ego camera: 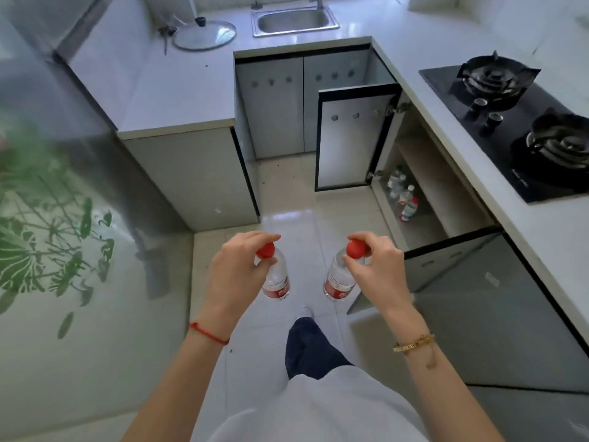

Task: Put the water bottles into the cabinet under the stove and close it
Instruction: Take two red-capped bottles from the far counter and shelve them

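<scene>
My left hand (234, 269) grips a clear water bottle (276, 282) by its red cap, the bottle hanging upright over the floor. My right hand (376, 266) holds a second red-capped bottle (338, 282) the same way. To the right, the cabinet under the stove (424, 199) stands open, both doors swung out: the far door (350, 138) and the near door (446, 269). Several bottles (403, 196) stand on its bottom shelf. The black gas stove (516, 129) sits on the counter above.
A white counter (178, 90) runs along the left and back with a steel sink (294, 20) and a glass lid (205, 35). A fridge door with a green leaf print (47, 234) fills the left. My leg and shoe (306, 339) are on the tiled floor below.
</scene>
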### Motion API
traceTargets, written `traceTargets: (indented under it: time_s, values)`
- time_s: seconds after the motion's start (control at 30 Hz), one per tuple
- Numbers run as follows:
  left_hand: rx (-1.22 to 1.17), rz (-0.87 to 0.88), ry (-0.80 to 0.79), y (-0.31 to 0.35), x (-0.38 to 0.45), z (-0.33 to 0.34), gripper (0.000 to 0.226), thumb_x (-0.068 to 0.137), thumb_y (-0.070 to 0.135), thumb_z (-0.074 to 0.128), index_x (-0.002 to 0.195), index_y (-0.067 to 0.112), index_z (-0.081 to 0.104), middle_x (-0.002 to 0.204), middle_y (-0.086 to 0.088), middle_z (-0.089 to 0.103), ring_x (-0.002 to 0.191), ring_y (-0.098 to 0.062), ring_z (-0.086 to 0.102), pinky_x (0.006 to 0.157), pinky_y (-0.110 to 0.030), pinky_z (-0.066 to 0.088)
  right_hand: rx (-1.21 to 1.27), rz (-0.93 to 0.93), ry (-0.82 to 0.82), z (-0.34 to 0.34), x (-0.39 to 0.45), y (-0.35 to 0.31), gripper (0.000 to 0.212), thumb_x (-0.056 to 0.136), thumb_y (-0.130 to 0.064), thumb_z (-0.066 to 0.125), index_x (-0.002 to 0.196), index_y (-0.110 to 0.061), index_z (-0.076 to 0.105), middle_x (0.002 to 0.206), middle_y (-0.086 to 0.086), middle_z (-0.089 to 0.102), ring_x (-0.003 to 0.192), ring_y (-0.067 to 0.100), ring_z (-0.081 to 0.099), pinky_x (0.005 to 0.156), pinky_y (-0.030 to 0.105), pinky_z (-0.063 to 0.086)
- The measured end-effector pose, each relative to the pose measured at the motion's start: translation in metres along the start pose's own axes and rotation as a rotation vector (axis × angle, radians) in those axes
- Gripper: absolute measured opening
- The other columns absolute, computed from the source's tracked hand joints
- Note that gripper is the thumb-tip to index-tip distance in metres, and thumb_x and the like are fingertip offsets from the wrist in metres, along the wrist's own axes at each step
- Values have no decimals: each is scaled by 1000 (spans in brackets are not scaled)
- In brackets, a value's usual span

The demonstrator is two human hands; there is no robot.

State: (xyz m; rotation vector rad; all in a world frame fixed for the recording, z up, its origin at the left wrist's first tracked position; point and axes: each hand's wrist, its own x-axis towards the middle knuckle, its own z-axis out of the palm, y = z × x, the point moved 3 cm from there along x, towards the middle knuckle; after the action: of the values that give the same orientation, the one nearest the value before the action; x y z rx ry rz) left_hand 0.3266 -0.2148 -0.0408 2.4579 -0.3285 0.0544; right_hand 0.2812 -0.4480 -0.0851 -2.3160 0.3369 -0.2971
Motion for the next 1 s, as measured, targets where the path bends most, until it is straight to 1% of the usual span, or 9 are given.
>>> traceTargets:
  time_s: [0.13, 0.23, 0.3, 0.47, 0.57, 0.63, 0.7, 0.83, 1.0]
  values:
    - [8, 41, -32, -5, 78, 6, 39, 77, 9, 76, 112, 25, 72, 111, 8, 71, 100, -15, 65, 85, -37, 56, -17, -2, 17, 12, 70, -4, 35, 79, -16, 77, 111, -22, 64, 97, -1, 60, 86, 7, 56, 77, 5, 37]
    - [28, 94, -52, -4, 137, 12, 38, 77, 7, 76, 110, 26, 73, 109, 10, 71, 99, -14, 66, 84, -28, 54, -23, 20, 53, 15, 119, -5, 35, 79, -16, 77, 111, -22, 64, 98, -1, 60, 87, 6, 56, 76, 3, 36]
    - [23, 103, -64, -2, 175, 18, 39, 77, 7, 75, 110, 27, 73, 110, 10, 70, 101, -13, 65, 84, -22, 50, -24, 23, 74, 16, 149, -6, 37, 79, -15, 78, 113, -21, 63, 101, -1, 61, 91, 7, 56, 79, 5, 38]
    - [19, 215, -123, 14, 268, 37, 36, 79, 10, 76, 110, 26, 73, 111, 8, 71, 100, -14, 66, 85, -31, 56, -35, 76, 155, 14, 218, 0, 36, 77, -14, 79, 109, -21, 63, 102, 2, 60, 91, 11, 58, 85, 20, 50]
    - [17, 293, -165, 24, 319, 55, 34, 80, 13, 75, 111, 27, 73, 112, 8, 71, 101, -12, 66, 86, -27, 53, -54, 124, 213, 11, 250, 10, 34, 76, -13, 78, 106, -23, 64, 100, 0, 60, 88, 10, 58, 83, 18, 49]
    - [14, 349, -212, 31, 353, 70, 33, 81, 12, 74, 111, 27, 73, 112, 7, 72, 103, -13, 66, 88, -26, 52, -76, 182, 254, 10, 268, 19, 34, 75, -14, 79, 104, -23, 64, 98, -2, 58, 85, 8, 56, 78, 7, 42]
    - [7, 414, -254, 39, 384, 87, 32, 81, 12, 74, 109, 26, 74, 111, 6, 73, 101, -14, 67, 86, -23, 50, -85, 254, 295, 8, 285, 28, 33, 75, -13, 78, 103, -24, 64, 96, -4, 57, 83, 5, 55, 76, 3, 37]
    - [-62, 528, -353, 56, 444, 124, 30, 80, 14, 77, 106, 29, 75, 107, 11, 73, 96, -8, 66, 80, -14, 43, -81, 401, 406, 9, 316, 44, 32, 75, -7, 76, 101, -21, 66, 93, -9, 54, 85, 4, 54, 80, 11, 39]
    - [-105, 693, -508, 82, 507, 174, 32, 78, 11, 77, 107, 24, 75, 108, 6, 74, 99, -12, 67, 85, -20, 48, -108, 626, 588, 12, 350, 64, 31, 75, -4, 75, 101, -18, 67, 94, -3, 56, 86, 13, 57, 78, 13, 38]
